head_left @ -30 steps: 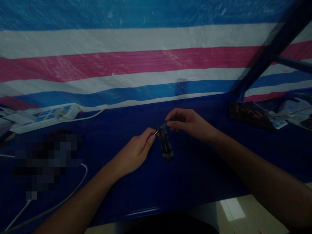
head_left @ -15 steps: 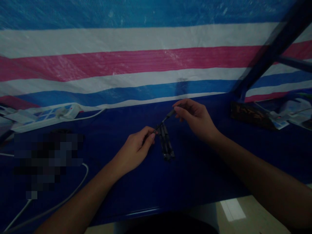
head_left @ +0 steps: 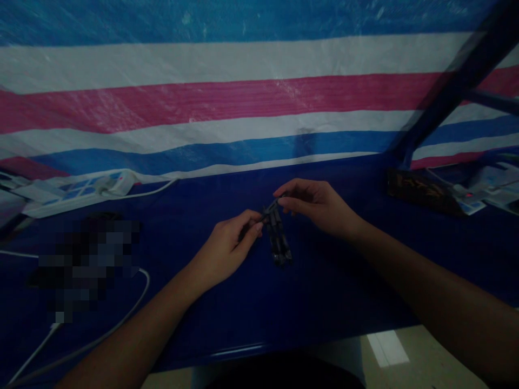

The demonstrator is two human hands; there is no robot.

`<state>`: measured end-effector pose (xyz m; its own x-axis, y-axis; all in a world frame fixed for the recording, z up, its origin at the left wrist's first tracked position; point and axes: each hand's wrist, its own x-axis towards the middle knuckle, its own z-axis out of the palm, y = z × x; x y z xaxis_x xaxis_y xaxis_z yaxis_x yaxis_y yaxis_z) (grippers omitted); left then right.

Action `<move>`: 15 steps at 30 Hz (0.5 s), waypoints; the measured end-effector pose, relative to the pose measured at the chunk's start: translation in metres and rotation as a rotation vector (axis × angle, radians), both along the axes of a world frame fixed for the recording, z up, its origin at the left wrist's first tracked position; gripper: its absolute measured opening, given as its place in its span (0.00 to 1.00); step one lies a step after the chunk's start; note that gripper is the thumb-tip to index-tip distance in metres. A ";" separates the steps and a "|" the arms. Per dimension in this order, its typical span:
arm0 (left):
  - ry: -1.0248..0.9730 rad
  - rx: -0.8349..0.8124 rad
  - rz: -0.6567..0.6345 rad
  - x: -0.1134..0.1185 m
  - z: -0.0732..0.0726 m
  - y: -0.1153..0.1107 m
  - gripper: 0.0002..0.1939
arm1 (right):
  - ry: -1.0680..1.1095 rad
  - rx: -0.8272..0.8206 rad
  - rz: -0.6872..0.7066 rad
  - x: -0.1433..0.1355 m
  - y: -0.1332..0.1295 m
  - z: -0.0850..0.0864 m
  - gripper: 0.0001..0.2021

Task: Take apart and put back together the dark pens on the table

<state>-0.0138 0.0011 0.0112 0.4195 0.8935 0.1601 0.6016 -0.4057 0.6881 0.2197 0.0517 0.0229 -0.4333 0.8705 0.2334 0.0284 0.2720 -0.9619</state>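
Observation:
My left hand point(head_left: 231, 237) pinches the lower left end of a slim dark pen-like stick point(head_left: 271, 208). The fingers of my right hand point(head_left: 322, 206) are closed on its upper right end. It slants over the top of several similar dark sticks point(head_left: 279, 240), which lie side by side on the blue table point(head_left: 227, 319). The dim light hides their exact kind and markings. Whether the held stick touches those below it, I cannot tell.
A white power strip point(head_left: 77, 189) with cables lies at the back left. Left of my arm is a blurred-out dark object point(head_left: 87, 254) with a white cable point(head_left: 141, 297). A dark patterned box point(head_left: 421, 192) stands back right, near a slanting blue post point(head_left: 446, 86). Striped sheeting point(head_left: 243, 102) hangs behind.
My right hand has come down and left, closer to my left hand. Less of the pen-like stick shows between them; the thin section visible earlier is no longer clear. My left hand has barely moved.

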 end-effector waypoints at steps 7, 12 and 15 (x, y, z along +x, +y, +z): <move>0.004 0.011 0.017 0.000 -0.002 0.001 0.11 | -0.210 0.051 -0.037 0.004 0.000 0.000 0.18; -0.011 0.010 0.045 0.000 -0.003 0.001 0.11 | -0.097 -0.011 0.114 0.008 0.002 0.005 0.17; -0.005 0.007 0.026 0.001 -0.002 0.000 0.11 | -0.226 -0.019 0.069 0.008 0.001 0.006 0.19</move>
